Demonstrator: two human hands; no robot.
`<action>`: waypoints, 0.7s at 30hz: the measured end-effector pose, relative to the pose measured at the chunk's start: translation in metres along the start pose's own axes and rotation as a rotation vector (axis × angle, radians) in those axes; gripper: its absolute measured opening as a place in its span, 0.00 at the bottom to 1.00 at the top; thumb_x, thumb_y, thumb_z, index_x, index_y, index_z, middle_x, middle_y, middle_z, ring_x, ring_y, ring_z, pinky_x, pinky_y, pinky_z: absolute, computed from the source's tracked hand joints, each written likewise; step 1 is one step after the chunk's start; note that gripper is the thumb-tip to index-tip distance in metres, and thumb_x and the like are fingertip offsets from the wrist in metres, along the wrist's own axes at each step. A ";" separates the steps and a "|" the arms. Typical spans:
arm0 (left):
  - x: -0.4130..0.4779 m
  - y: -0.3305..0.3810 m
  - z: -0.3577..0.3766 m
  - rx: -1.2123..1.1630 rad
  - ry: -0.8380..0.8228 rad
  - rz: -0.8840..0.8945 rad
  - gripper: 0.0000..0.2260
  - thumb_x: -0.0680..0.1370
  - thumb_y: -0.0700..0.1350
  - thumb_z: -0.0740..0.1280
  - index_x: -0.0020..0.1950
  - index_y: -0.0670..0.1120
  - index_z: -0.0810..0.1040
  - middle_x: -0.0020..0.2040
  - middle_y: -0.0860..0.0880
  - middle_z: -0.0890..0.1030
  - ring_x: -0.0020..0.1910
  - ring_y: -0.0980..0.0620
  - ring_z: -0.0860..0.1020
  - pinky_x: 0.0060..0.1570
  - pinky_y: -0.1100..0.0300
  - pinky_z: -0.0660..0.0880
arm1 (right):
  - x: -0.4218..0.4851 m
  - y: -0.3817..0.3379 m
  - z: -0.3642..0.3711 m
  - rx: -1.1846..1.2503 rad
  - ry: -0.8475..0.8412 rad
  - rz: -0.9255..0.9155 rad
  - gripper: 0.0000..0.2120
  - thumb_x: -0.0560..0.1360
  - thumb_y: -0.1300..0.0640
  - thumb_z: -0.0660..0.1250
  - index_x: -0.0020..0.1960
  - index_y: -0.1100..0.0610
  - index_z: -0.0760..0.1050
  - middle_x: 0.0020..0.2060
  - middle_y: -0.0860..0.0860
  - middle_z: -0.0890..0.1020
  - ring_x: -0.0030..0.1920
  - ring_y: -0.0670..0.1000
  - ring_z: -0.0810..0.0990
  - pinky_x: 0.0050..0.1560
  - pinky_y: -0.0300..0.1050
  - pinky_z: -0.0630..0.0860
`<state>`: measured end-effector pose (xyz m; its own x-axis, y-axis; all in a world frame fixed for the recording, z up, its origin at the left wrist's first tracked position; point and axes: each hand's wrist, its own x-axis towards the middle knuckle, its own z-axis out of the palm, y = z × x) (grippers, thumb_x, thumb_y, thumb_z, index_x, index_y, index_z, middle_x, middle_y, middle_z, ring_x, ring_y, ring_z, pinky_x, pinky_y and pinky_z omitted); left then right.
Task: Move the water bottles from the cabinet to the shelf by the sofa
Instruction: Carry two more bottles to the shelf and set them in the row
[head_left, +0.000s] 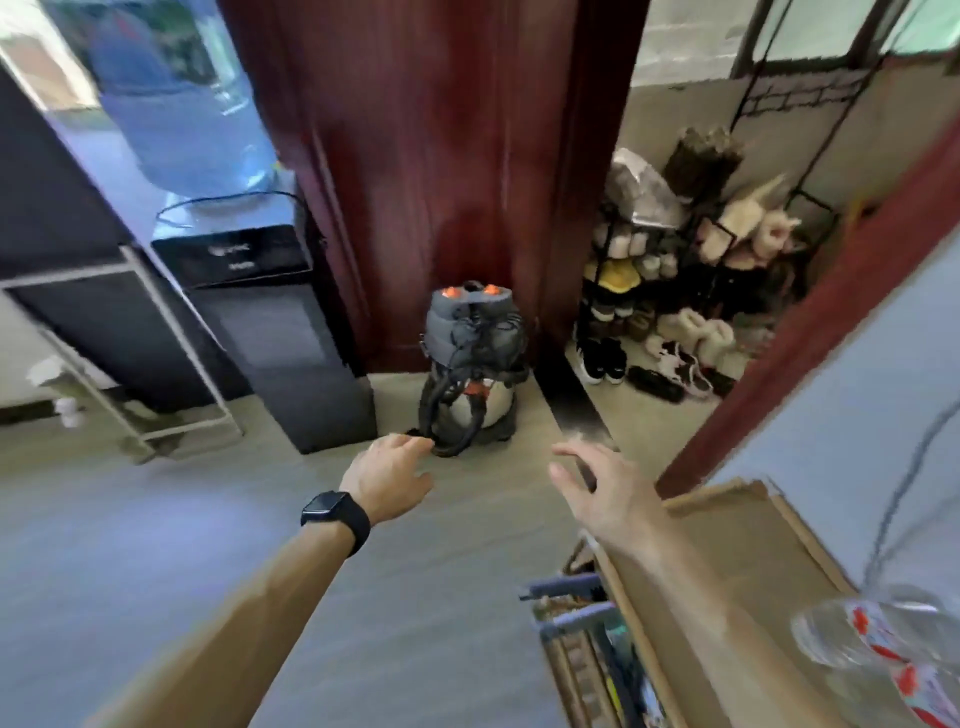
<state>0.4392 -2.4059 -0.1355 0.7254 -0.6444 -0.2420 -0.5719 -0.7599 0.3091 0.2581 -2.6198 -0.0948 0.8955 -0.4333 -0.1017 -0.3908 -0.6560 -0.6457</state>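
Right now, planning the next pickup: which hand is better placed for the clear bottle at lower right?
Right, likely. The right hand is open, empty and on the side of the clear bottle; the left hand, also empty, hangs farther away over the floor.

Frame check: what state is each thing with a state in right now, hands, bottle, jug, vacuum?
Left hand: open, empty, held out.
Right hand: open, fingers spread, empty.
Water bottle: untouched at lower right, pose blurred.
Water jug: seated neck-down on the dispenser.
Vacuum cleaner: standing on the floor, hose looped round it.
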 end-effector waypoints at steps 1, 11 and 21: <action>-0.017 -0.032 -0.018 -0.006 0.048 -0.042 0.21 0.77 0.51 0.64 0.71 0.52 0.73 0.68 0.47 0.75 0.66 0.45 0.72 0.63 0.51 0.72 | 0.012 -0.033 0.010 -0.048 -0.011 -0.092 0.15 0.78 0.43 0.64 0.62 0.47 0.77 0.58 0.44 0.80 0.60 0.47 0.76 0.62 0.43 0.72; -0.283 -0.346 -0.150 0.164 0.391 -0.598 0.23 0.79 0.56 0.61 0.75 0.58 0.64 0.74 0.52 0.67 0.76 0.48 0.59 0.69 0.50 0.60 | 0.036 -0.388 0.194 -0.214 -0.138 -0.780 0.18 0.78 0.47 0.65 0.67 0.47 0.75 0.66 0.47 0.77 0.71 0.51 0.68 0.71 0.47 0.65; -0.554 -0.484 -0.221 0.162 0.612 -1.142 0.27 0.79 0.57 0.61 0.77 0.56 0.60 0.75 0.52 0.66 0.77 0.47 0.59 0.71 0.45 0.59 | -0.048 -0.672 0.359 -0.218 -0.302 -1.305 0.22 0.80 0.41 0.58 0.73 0.41 0.65 0.74 0.43 0.66 0.76 0.47 0.58 0.75 0.46 0.57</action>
<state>0.3990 -1.6622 0.0517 0.8606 0.4780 0.1755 0.4706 -0.8783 0.0847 0.5543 -1.9363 0.0730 0.6365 0.7070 0.3081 0.7712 -0.5768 -0.2695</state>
